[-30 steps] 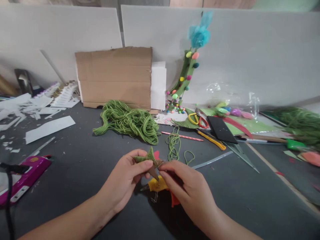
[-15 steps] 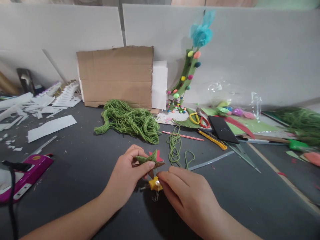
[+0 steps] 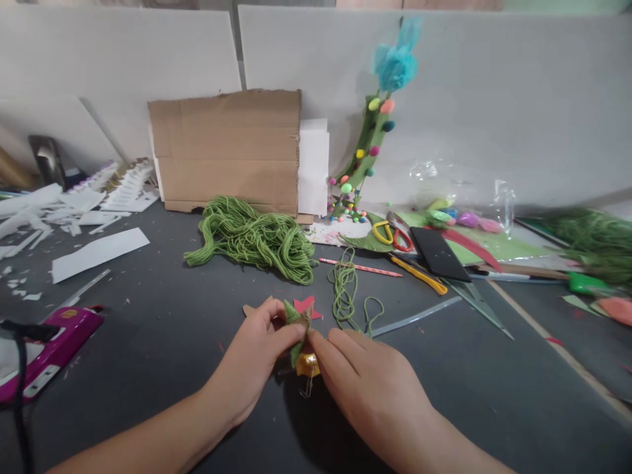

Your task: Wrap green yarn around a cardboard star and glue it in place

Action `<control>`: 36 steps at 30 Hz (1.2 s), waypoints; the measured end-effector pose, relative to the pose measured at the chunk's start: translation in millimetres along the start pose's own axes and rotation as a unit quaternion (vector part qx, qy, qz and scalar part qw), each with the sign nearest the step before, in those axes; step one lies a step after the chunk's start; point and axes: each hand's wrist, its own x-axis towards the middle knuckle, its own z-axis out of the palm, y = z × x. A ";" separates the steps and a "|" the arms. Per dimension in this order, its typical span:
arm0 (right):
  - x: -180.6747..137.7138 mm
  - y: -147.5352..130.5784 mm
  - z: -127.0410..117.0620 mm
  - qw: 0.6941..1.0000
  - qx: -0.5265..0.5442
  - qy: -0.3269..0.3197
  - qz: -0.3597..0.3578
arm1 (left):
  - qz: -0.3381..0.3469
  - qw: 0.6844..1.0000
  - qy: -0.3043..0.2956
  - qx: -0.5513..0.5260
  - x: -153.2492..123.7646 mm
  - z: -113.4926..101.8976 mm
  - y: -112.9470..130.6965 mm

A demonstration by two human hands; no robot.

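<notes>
My left hand [image 3: 259,352] pinches a small cardboard star [image 3: 291,313] partly wrapped in green yarn, tilted up on edge. My right hand [image 3: 365,375] is closed, its thumb and forefinger together at the star's right edge; what they grip is too small to make out. Just below the fingertips lies a yellow tool [image 3: 309,365] with a bent wire stand, mostly hidden by my hands. Behind the star sits a red paper star [image 3: 309,306], partly covered. Loose green yarn [image 3: 344,289] lies in loops beyond my right hand.
A big heap of green yarn [image 3: 257,240] lies before a cardboard sheet [image 3: 227,155]. Scissors [image 3: 390,236], a pencil [image 3: 365,267], a yellow cutter [image 3: 419,275] and a clear stick [image 3: 415,317] lie to the right. A purple power strip [image 3: 59,349] is at left.
My left hand has turned the star from lying nearly flat to standing on edge. My right fingertips have come closer to it. A brown cardboard tip now shows behind my left hand.
</notes>
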 end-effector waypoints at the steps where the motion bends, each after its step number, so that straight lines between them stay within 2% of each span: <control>1: -0.6 0.0 0.4 1.000 0.000 -0.003 0.002 | -0.001 1.000 -0.003 -0.009 0.3 0.4 -1.0; 5: -4.4 0.4 2.5 0.999 0.032 -0.012 0.036 | 0.004 1.000 -0.018 -0.023 2.9 -1.4 -4.7; 13: -6.6 0.9 5.4 0.997 0.061 -0.012 0.052 | 0.032 0.998 -0.006 0.051 5.9 -4.5 -4.8; 18: -6.0 0.2 5.5 0.996 0.062 -0.026 0.056 | 0.027 0.999 -0.007 0.017 4.8 -1.9 -3.2; 23: -6.7 -0.3 5.0 0.997 0.059 -0.025 0.051 | 0.000 1.000 -0.022 0.019 6.4 -5.3 -6.6; 29: -7.1 1.0 6.2 0.998 0.049 -0.011 0.044 | 0.001 1.000 -0.029 -0.005 7.0 -4.9 -8.6; 36: -8.8 3.1 4.1 1.000 0.003 -0.001 -0.002 | -0.023 0.997 -0.043 -0.061 5.6 -2.5 -8.7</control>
